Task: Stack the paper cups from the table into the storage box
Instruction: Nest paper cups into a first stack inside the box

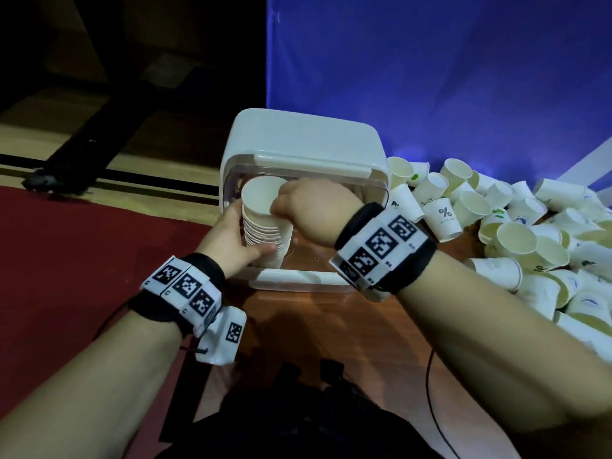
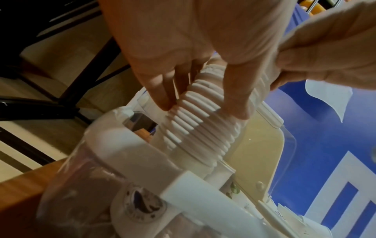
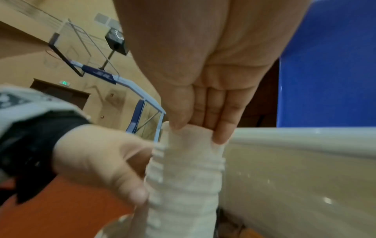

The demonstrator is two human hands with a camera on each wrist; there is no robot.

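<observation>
A tall stack of nested white paper cups (image 1: 265, 233) stands in the left part of the white and clear storage box (image 1: 308, 137). My left hand (image 1: 251, 233) grips the stack from the left, thumb in front and fingers behind; the left wrist view shows this hand (image 2: 203, 109) wrapped round the ribbed rims (image 2: 195, 128). My right hand (image 1: 281, 207) comes from the right and pinches the rim of the top cup (image 1: 261, 197). Seen from the right wrist, its thumb and fingers (image 3: 200, 132) hold the top of the stack (image 3: 183, 177). The foot of the stack is hidden by the box.
A big heap of loose paper cups (image 1: 513, 233) lies on the wooden table (image 1: 331, 326) right of the box. A blue backdrop (image 1: 430, 77) stands behind. Red carpet (image 1: 82, 260) lies left of the table, and a black cable (image 1: 430, 392) runs along the front.
</observation>
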